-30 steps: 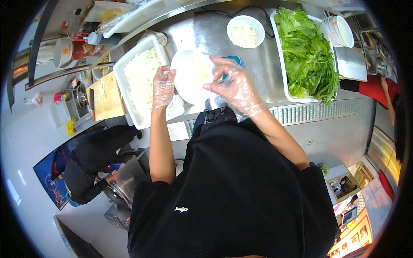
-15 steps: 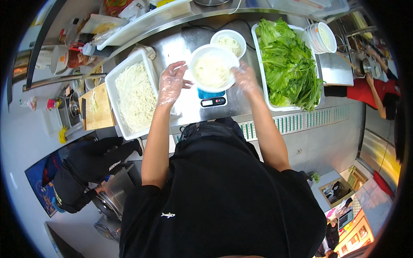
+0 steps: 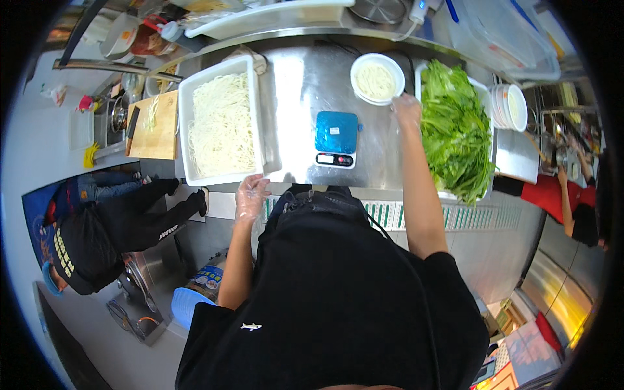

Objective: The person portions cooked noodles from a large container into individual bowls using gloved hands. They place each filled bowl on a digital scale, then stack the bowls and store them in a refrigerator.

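We see our right hand [image 3: 407, 109], in a clear glove, stretched out over the steel table [image 3: 305, 71] with its fingers loosely curled; it touches the near rim of a white bowl of noodles [image 3: 377, 78] and grips nothing that we can make out. That bowl stands toward the far edge of the table, just beside the white tray of leafy greens [image 3: 455, 130], which fills the right end. Our left hand [image 3: 250, 197], gloved too, hangs open and empty at the near edge of the table, just below the near corner of the big white tub of noodles [image 3: 221, 127]. A blue kitchen scale [image 3: 337, 138] sits bare between the tub and the greens, near the middle of the table and close to the front edge. A wooden cutting board [image 3: 153, 125] lies beyond the tub at the left end. A stack of white bowls [image 3: 509, 107] stands at the far right. Another person in black [image 3: 110, 227] bends low to our left, below the table's edge.
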Available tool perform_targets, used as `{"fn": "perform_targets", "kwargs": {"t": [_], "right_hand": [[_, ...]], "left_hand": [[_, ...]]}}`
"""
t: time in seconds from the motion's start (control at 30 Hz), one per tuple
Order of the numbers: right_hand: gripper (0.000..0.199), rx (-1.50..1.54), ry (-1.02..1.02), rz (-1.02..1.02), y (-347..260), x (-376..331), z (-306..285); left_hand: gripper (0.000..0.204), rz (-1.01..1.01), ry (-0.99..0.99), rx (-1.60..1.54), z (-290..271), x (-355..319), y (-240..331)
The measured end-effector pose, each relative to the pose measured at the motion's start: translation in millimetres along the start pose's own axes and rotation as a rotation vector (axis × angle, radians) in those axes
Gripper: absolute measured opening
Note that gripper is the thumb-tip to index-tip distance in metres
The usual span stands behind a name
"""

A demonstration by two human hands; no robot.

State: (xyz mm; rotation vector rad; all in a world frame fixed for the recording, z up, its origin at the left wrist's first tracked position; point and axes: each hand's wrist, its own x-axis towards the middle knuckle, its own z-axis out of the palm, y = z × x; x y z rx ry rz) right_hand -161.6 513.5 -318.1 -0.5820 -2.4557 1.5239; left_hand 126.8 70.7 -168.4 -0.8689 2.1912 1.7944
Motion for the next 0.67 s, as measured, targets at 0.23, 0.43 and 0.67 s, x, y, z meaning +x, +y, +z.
{"fn": "perform_targets", "kwargs": {"t": [0.23,0.43,0.67], "right_hand": [[0.024,-0.162,-0.176,0.095,-55,-165,-82],[0.034,0.010,-0.319,0.309,-34,-250,-129],[0.037,0.132,-0.214,0.318,-30,-297,-186]], "left_hand": [[0.023,0.020,-0.020,0.231,8,1,21],[0.026,0.318,-0.154,0.263,6,9,152],[0.062,1.390,-0.188,0.226,-137,-98,406]]}}
